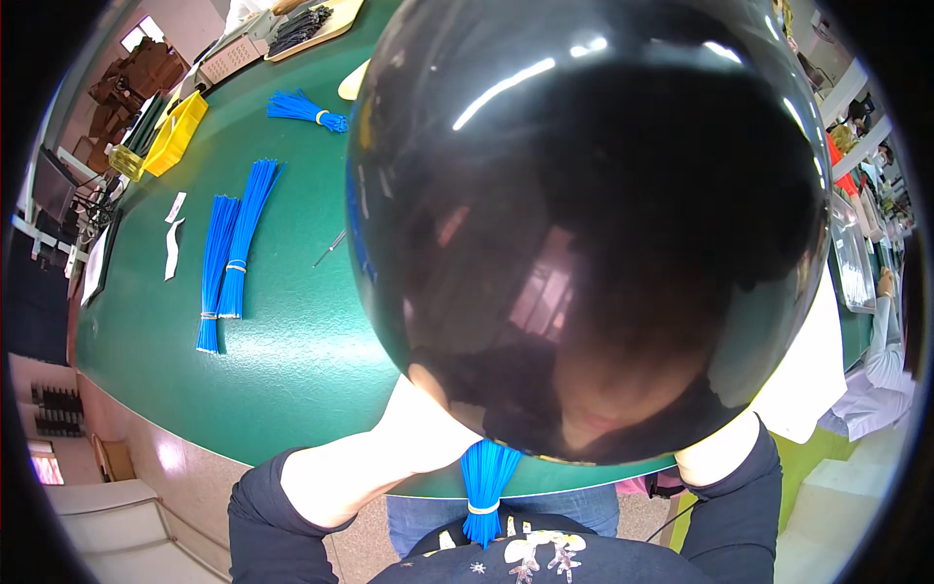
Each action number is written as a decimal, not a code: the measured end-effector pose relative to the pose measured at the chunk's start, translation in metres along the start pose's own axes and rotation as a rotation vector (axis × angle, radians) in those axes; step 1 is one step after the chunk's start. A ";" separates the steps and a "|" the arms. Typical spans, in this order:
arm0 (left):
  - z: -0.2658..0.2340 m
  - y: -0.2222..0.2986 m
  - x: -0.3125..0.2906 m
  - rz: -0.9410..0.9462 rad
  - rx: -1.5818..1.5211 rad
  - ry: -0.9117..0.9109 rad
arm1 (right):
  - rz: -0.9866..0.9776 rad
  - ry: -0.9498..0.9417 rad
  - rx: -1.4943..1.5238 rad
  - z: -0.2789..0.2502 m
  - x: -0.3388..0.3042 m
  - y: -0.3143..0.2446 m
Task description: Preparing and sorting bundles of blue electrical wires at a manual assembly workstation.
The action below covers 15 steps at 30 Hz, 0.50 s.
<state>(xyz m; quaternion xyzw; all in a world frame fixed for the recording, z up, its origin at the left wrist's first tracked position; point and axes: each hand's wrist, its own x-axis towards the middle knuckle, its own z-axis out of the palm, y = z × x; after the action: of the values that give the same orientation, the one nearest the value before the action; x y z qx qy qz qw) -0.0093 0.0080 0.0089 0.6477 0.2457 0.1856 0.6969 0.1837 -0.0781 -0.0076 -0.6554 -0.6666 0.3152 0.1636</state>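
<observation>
Blue bundle [489, 475] shows at the near edge of your green table [292, 380]. A black dome [593, 234] mostly hides both hands [448, 426]; I cannot tell their grip. Yellow bin [177, 133] stands far left; floor [360, 557] is speckled.

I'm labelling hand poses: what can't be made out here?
Head view:
Left hand: most fingers hidden behind the dark glossy dome.
Right hand: hidden behind the dome; only the wrist shows.
Nearest blue bundle: upper end covered by the dome.
Co-worker's hand, at right: too small to read its grip.
</observation>
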 end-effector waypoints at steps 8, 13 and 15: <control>0.000 -0.004 0.002 0.084 0.038 -0.025 | -0.052 0.032 -0.025 -0.007 0.008 -0.010; 0.003 -0.002 0.001 0.102 0.016 0.025 | -0.086 0.052 -0.040 -0.009 0.010 -0.016; 0.004 0.006 0.001 -0.066 -0.019 0.029 | -0.096 0.059 -0.049 -0.010 -0.003 -0.013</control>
<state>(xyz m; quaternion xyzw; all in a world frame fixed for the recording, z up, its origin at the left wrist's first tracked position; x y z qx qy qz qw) -0.0058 0.0053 0.0151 0.6298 0.2754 0.1742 0.7051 0.1802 -0.0782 0.0087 -0.6354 -0.6997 0.2710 0.1823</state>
